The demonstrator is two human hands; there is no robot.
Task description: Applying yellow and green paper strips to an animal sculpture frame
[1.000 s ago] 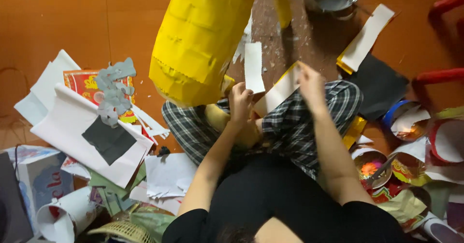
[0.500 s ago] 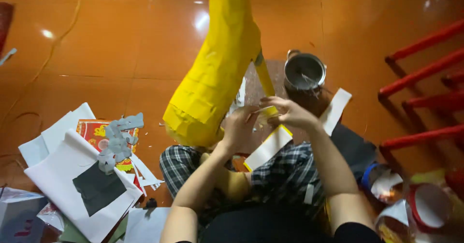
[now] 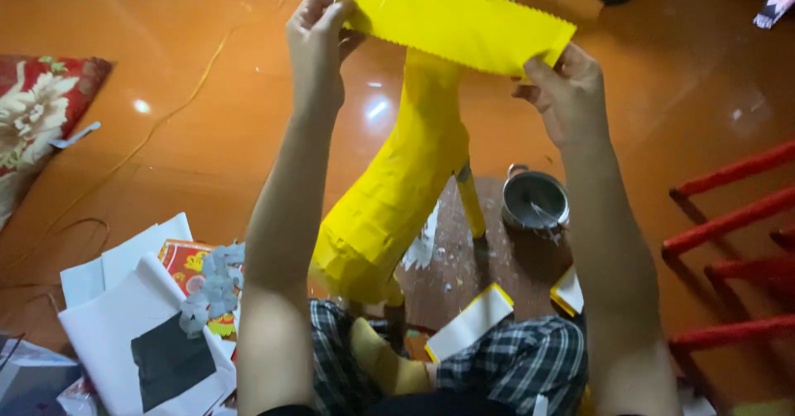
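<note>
Holding a yellow strip (image 3: 454,20) stretched between both hands, left hand (image 3: 319,39) and right hand (image 3: 563,93) each pinched shut on an end, above the yellow figure (image 3: 397,192). Pulling too hard could tear the thin paper; it might also drape crooked over the figure.

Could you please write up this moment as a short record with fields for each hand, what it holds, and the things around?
left hand: raised, fingers pinching one end of the yellow paper strip
right hand: raised, pinching the strip's other end
strip: stretched flat between both hands
below: yellow paper-covered figure leaning over the lap
floor: orange tiles, metal pot, white sheets
right edge: red rails
</note>
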